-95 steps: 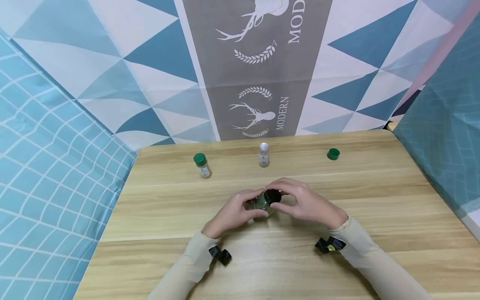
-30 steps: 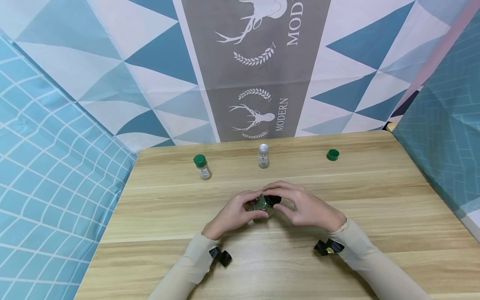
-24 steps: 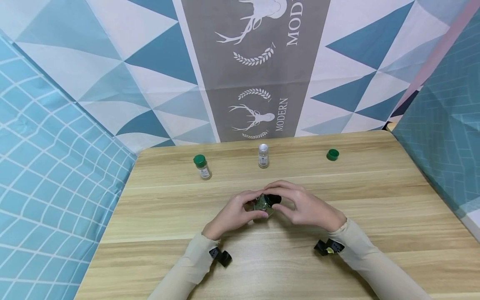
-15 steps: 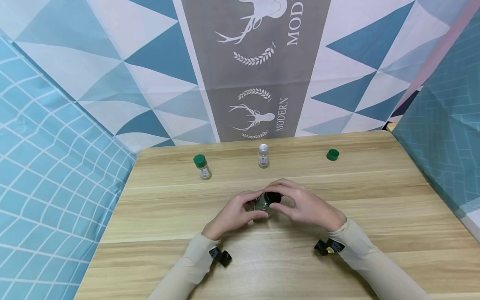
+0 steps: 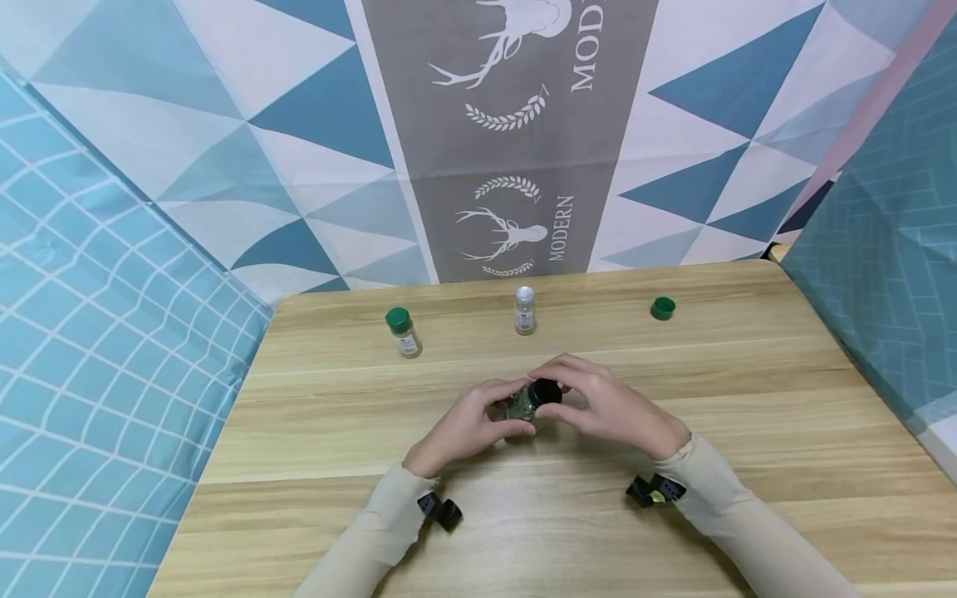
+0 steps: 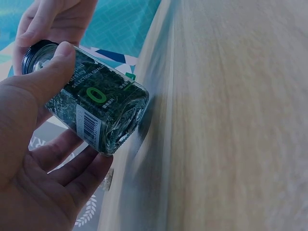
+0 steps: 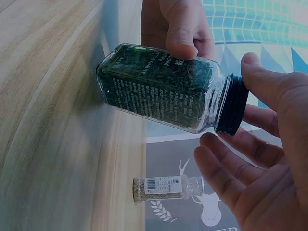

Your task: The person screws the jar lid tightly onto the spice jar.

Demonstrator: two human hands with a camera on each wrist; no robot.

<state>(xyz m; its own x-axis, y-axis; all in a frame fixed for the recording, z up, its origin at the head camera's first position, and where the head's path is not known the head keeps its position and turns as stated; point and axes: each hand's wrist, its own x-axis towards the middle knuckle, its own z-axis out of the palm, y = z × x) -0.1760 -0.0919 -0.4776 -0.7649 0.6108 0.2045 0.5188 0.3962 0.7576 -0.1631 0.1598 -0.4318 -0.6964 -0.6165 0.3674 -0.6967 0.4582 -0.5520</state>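
A square glass jar of dried parsley (image 7: 156, 86) with a black lid (image 7: 233, 107) is tilted on its side, its lid end toward the right. My left hand (image 5: 471, 419) grips the jar's body, thumb on one face, as the left wrist view shows. At the other end my right hand (image 5: 609, 407) pinches the black lid between thumb and forefinger; its other fingers are spread below the lid in the right wrist view. In the left wrist view the jar's label and barcode face the camera, and part of the lid is hidden behind my left thumb.
On the wooden table (image 5: 359, 531) beyond my hands stand a green-capped spice jar (image 5: 404, 334) at left and a small clear spice jar (image 5: 525, 312) in the middle. A loose green cap (image 5: 662, 308) lies at back right. Patterned cloth hangs behind and at both sides.
My right fingers have shifted round the lid, and more of its black top shows in the head view than a second ago. My left hand and the other jars stay in place.
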